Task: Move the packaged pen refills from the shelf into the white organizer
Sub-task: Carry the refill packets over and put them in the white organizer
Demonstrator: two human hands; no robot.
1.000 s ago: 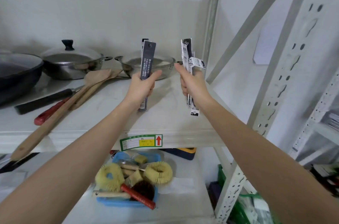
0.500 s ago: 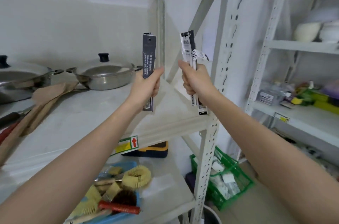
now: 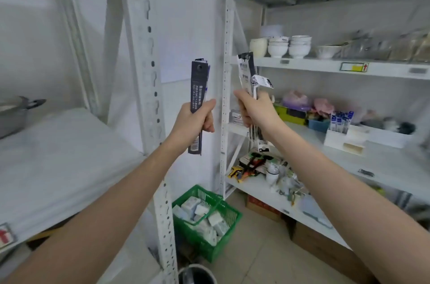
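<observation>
Since the earlier frame the view has swung to the right: the lidded pans that filled the left side have slid almost out, only one grey pot (image 3: pixel 14 116) showing at the left edge, and a second white metal shelving unit (image 3: pixel 344 68) now fills the right half of the frame. Both hands hold their packets upright as before, near the centre of the frame.

The left hand (image 3: pixel 194 120) has its grip wrapped tight around a long, narrow dark grey packet of pen refills (image 3: pixel 198 88), printed with small white text and a hang hole at the top; its lower end pokes out below the fist. The right hand (image 3: pixel 257 112) is clenched around a bundle of white-and-black refill packets (image 3: pixel 247 69), one of them with a bent-over white tab (image 3: pixel 261 80) to the right; the lower ends hang below the hand.

At centre right, on the middle shelf, stands a white plastic organizer (image 3: pixel 342 140), with blue-and-white packets (image 3: pixel 340 120) upright in its rear compartment. It is well apart from both hands. White ceramic bowls (image 3: pixel 288 47) are stacked on the shelf above. A green plastic basket (image 3: pixel 207 218) of white packages sits on the floor at lower centre.
</observation>
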